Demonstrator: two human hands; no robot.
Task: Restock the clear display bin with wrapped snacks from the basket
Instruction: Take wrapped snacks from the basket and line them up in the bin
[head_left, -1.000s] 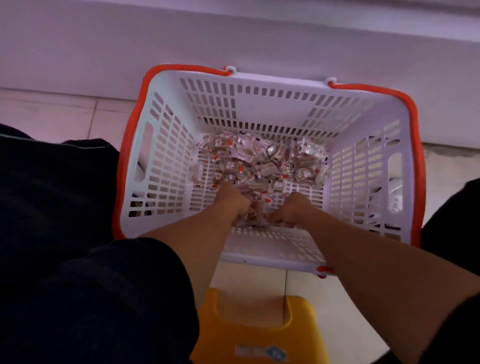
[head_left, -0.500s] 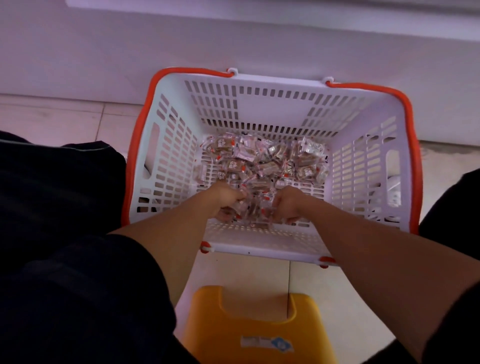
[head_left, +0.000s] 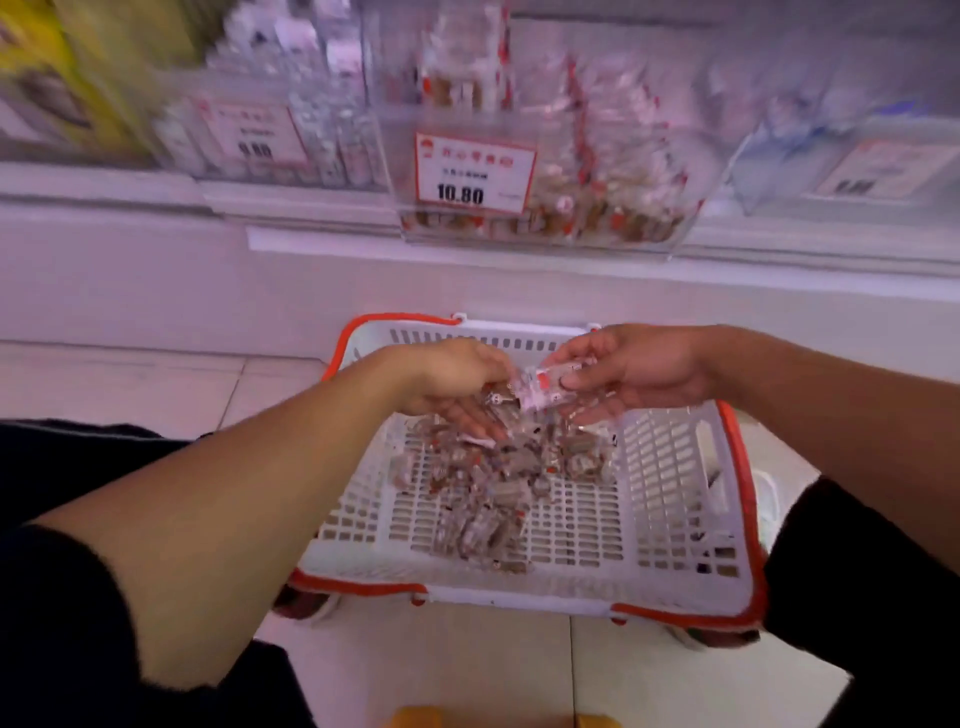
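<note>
A white basket (head_left: 675, 519) with an orange rim stands on the floor, with several wrapped snacks (head_left: 483, 499) loose on its bottom. Above its far edge my left hand (head_left: 457, 384) and my right hand (head_left: 634, 371) are raised together, cupping a handful of wrapped snacks (head_left: 540, 392) between them. Some pieces hang below the fingers. The clear display bin (head_left: 545, 156) sits on the shelf straight ahead, partly filled with the same snacks, and carries a red and white 10.80 price tag (head_left: 472, 174).
Other clear bins (head_left: 291, 130) stand left and right of it on the white shelf ledge (head_left: 467, 249). A yellow stool (head_left: 415, 719) shows at the bottom edge. Dark clothed legs flank the basket on the tiled floor.
Both hands rose out of the basket with a handful of snacks. The view tilted up, so the shelf and display bin have come into sight.
</note>
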